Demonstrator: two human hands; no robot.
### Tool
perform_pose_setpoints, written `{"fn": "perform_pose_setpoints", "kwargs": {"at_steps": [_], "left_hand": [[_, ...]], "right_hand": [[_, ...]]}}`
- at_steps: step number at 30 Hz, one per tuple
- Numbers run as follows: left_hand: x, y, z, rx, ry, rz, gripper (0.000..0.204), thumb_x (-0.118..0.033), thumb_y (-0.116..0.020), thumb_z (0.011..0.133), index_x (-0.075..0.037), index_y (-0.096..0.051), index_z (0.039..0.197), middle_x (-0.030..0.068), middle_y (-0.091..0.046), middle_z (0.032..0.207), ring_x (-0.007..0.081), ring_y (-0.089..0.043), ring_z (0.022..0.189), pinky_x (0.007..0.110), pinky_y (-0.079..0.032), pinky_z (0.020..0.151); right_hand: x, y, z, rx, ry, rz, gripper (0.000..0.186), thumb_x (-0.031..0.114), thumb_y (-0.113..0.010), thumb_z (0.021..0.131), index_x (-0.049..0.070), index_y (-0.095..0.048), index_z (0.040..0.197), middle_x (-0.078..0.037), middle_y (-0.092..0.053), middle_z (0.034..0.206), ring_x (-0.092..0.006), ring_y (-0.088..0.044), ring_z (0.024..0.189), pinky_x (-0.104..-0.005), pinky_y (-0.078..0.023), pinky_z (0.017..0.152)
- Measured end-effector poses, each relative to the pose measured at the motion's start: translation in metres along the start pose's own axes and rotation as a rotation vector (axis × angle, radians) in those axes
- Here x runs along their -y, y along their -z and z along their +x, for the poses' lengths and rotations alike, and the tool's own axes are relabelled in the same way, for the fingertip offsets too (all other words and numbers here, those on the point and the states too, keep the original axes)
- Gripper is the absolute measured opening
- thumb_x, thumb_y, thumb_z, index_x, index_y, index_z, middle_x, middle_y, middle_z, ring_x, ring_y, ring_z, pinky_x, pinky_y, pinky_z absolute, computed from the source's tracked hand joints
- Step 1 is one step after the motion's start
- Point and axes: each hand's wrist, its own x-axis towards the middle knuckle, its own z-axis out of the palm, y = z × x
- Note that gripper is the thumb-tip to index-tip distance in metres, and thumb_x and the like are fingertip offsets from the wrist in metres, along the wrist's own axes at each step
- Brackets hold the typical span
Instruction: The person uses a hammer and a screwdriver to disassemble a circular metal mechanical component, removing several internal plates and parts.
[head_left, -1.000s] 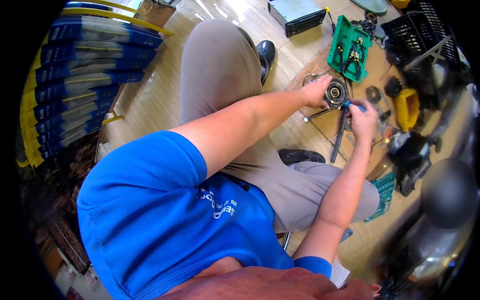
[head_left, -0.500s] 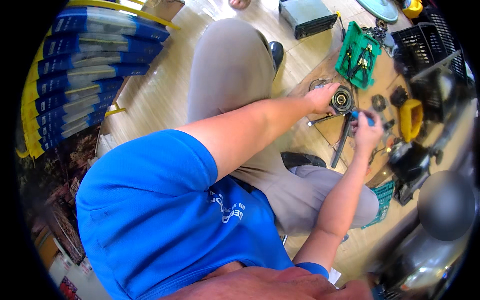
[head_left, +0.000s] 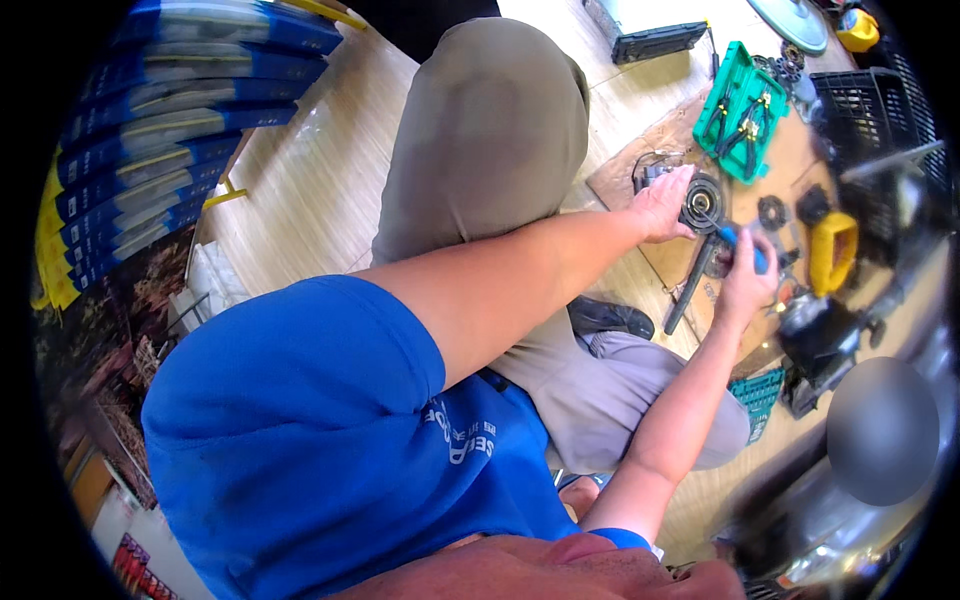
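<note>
My left hand [head_left: 664, 206] braces the near-left side of a round, dark metal part [head_left: 703, 202] with rings around its centre. Its fingers stretch along the far edge and the thumb sits at the near side. Between the fingers of my right hand [head_left: 748, 280] is a blue-handled screwdriver [head_left: 757, 261]. The tool slants up and left, its tip at the ringed face; exact contact is too small to tell. A long black bar [head_left: 686, 290] lies just below the round part, on a tan board [head_left: 657, 262].
Beyond the part lies an open green case [head_left: 738, 68] of pliers. To the right are a yellow housing [head_left: 834, 252], a small dark gear-like piece [head_left: 771, 211] and black crates [head_left: 858, 105]. A green basket [head_left: 757, 405] stands near my right knee. Blue packages [head_left: 150, 135] fill a left rack.
My right hand has pulled back slightly and the screwdriver's shaft now shows against the round part. The left fingers lie straighter along it. The whole view has shifted a little.
</note>
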Motion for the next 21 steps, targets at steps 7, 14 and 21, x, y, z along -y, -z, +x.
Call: {"fn": "perform_pose_setpoints", "kwargs": {"at_steps": [7,14,21], "left_hand": [[0.004,-0.005,-0.001,-0.039,-0.010,0.048,0.113,-0.052,-0.078,0.067,-0.002,-0.015,0.146,0.0180,-0.030,0.147,0.0339,-0.030,0.136,0.046,-0.024,0.112],[0.006,-0.017,0.000,-0.115,-0.022,0.094,0.114,-0.052,-0.079,0.063,0.000,-0.018,0.145,0.0183,-0.027,0.149,0.0396,-0.024,0.138,0.051,-0.021,0.113],[0.009,-0.020,-0.001,-0.110,-0.065,0.057,0.113,-0.049,-0.080,0.064,0.000,-0.018,0.145,0.0192,-0.027,0.148,0.0409,-0.024,0.138,0.050,-0.023,0.113]], "right_hand": [[0.009,0.002,0.008,-0.024,-0.159,0.242,0.016,0.012,-0.066,0.089,0.000,-0.057,0.095,-0.008,-0.062,0.074,-0.0122,-0.059,0.057,-0.0223,-0.051,0.049],[0.009,0.004,0.006,0.042,-0.043,-0.067,0.015,0.010,-0.067,0.087,-0.002,-0.061,0.095,-0.009,-0.066,0.083,-0.0101,-0.060,0.061,-0.0221,-0.050,0.052],[0.009,0.007,-0.001,0.004,0.031,-0.084,0.015,0.011,-0.069,0.087,-0.001,-0.063,0.094,-0.007,-0.065,0.078,-0.0081,-0.059,0.060,-0.0207,-0.048,0.053]]}}
